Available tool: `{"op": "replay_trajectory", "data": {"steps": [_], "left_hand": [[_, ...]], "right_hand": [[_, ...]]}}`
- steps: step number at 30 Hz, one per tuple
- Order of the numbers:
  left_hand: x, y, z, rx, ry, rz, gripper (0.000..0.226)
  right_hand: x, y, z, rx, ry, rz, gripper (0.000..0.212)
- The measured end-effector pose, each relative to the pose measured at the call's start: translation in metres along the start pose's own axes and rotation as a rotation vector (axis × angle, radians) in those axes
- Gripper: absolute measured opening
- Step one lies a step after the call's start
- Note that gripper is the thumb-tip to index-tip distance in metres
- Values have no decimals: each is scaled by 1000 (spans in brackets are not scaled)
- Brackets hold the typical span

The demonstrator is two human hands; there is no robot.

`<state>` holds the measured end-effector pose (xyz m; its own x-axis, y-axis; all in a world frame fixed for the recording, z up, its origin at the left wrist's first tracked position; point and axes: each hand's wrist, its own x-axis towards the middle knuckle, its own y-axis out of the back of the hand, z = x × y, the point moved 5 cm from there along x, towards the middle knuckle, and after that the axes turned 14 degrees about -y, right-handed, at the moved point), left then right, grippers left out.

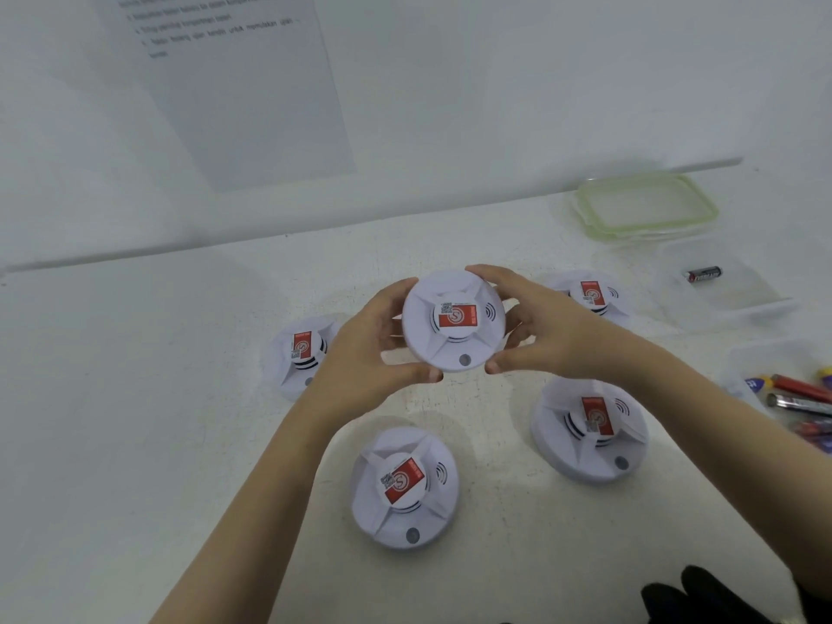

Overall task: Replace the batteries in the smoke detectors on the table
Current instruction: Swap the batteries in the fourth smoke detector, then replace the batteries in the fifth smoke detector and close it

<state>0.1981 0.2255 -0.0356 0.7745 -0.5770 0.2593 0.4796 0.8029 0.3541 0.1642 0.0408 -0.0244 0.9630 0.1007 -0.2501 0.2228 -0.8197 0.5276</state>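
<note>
White detector [452, 324] gripped at rim by left hand [373, 349] & right hand [544, 331]; if twisted w/ fingertip-only hold it could slip & drop onto tabletop [180, 353]

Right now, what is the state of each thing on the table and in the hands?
Held detector: lifted, closed, gripped by left hand and right hand.
Left detector: resting, closed.
Near detector: resting, closed.
Right detector: resting, closed.
Far detector: resting, closed.
Green-rimmed lid: off, lying flat.
Clear box: open, one battery inside.
Right-edge box: open, holds several batteries.

white smoke detector [454, 322], red label [458, 316], green-rimmed lid [644, 207], white table [135, 398]
</note>
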Motion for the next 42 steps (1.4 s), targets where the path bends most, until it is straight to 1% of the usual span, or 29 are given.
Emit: {"op": "replay_trajectory", "data": {"steps": [3, 6, 9, 12, 16, 19, 21, 24, 25, 26, 28, 30, 31, 33, 35, 37, 40, 42], "left_hand": [[10, 1, -1, 285, -34, -94, 82], [20, 2, -7, 560, -32, -175, 92], [27, -3, -15, 718, -15, -264, 98], [29, -6, -24, 767, 27, -323, 97], [29, -5, -33, 726, 79, -325, 96], [27, -4, -35, 722, 102, -343, 94], [21, 3, -35, 744, 125, -325, 93], [12, 27, -37, 761, 131, -206, 87], [9, 36, -38, 791, 142, -194, 87], [6, 44, -39, 839, 168, -208, 90], [-2, 58, -42, 922, 277, -289, 102], [-9, 67, -44, 879, 377, -338, 107], [-10, 71, -45, 824, 392, -325, 107], [-10, 76, -44, 749, 355, -277, 102], [-9, 75, -41, 685, 287, -224, 96], [-7, 72, -33, 565, 192, -129, 89], [-3, 64, -10, 292, 27, 52, 80], [1, 56, 4, 150, -68, 118, 77]], "right_hand": [[12, 4, 2, -169, -19, 41, 97], [24, 3, 8, -335, -53, 37, 97], [32, 1, 13, -501, -90, 34, 95], [35, -3, 15, -594, -121, 14, 90], [37, -3, 14, -571, -121, 13, 82], [37, -4, 15, -574, -120, 12, 80], [36, -5, 16, -567, -128, 5, 85], [34, -4, 18, -545, -145, -4, 96], [34, -4, 18, -541, -145, -4, 97], [33, -5, 18, -540, -142, -6, 97], [31, -6, 16, -535, -138, -8, 96], [30, -6, 17, -514, -143, -14, 96], [30, -5, 19, -500, -153, -15, 96], [29, -4, 20, -469, -165, -15, 96], [26, -4, 19, -450, -146, -8, 91], [22, -2, 17, -453, -117, 27, 81], [16, 4, 17, -394, -69, 173, 69], [13, 7, 13, -295, 20, 289, 54]]}}
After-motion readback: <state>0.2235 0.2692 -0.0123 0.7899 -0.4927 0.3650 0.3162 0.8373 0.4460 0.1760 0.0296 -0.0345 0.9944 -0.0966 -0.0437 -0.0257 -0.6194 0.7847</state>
